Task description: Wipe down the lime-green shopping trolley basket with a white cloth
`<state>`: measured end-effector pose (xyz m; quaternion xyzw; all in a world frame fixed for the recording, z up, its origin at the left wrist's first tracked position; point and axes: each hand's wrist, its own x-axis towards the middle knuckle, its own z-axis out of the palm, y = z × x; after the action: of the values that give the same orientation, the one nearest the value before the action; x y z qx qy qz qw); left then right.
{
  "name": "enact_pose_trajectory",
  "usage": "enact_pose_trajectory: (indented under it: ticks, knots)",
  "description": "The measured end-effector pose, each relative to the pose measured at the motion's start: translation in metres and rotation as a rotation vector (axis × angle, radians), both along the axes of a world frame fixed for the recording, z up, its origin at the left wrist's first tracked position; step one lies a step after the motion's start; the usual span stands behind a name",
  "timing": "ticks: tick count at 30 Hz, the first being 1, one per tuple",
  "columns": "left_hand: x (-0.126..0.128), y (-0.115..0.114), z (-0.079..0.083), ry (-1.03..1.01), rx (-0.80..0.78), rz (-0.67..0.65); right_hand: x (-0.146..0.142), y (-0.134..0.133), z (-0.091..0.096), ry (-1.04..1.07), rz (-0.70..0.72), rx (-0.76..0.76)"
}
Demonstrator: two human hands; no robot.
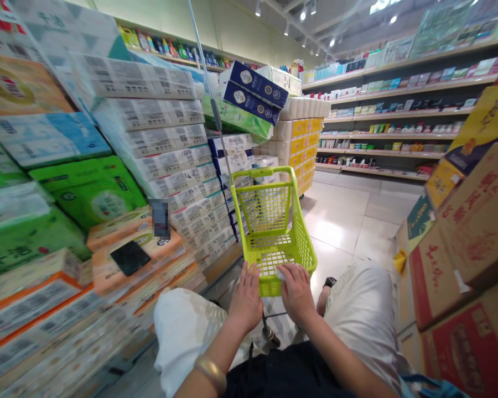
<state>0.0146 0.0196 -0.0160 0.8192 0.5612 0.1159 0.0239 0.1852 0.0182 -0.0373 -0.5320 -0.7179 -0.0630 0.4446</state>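
Note:
A lime-green plastic shopping basket [305, 235] with perforated walls stands between my knees, its handle at the far end. My left hand [247, 296] grips the near-left corner of the rim, fingers over the edge. On the near-right part of the rim rests my right hand [296, 290], closed on a small white tissue [280, 273] pressed against the plastic. Most of the tissue is hidden beneath the fingers. Nothing lies inside the basket.
At left are stacked tissue packs [161, 130], with a black phone [130, 257] lying on an orange pack. Cardboard boxes [477, 221] rise close on my right. A thin pole [216, 113] stands left of the basket. Product shelves [392, 119] line the back beyond the tiled floor [340, 213].

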Motion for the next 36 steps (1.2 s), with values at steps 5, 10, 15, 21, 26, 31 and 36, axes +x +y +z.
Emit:
enact_pose_trajectory:
  ticks: [5, 10, 15, 21, 26, 31, 36]
  knots:
    - [0.002, -0.001, -0.003, -0.021, 0.045, -0.009, 0.025, 0.004, -0.008, 0.115, -0.246, 0.025]
    - [0.003, 0.000, -0.004, -0.041, 0.049, -0.013, -0.002, 0.001, -0.002, 0.009, -0.039, 0.012]
    - [-0.002, -0.001, -0.005, -0.036, 0.053, -0.018, 0.003, -0.001, -0.001, -0.013, -0.048, 0.012]
    - [0.002, -0.003, -0.005, -0.041, 0.051, -0.014, 0.020, 0.001, -0.004, 0.081, -0.280, 0.020]
    - [0.003, -0.004, -0.003, -0.037, 0.029, 0.003, -0.011, -0.004, 0.006, -0.063, 0.043, -0.012]
    - [-0.001, -0.006, -0.003, -0.015, 0.035, -0.009, 0.004, -0.003, 0.003, -0.040, -0.006, 0.003]
    - [0.006, -0.008, -0.002, -0.007, 0.031, 0.001, 0.005, -0.001, -0.001, 0.052, -0.220, 0.015]
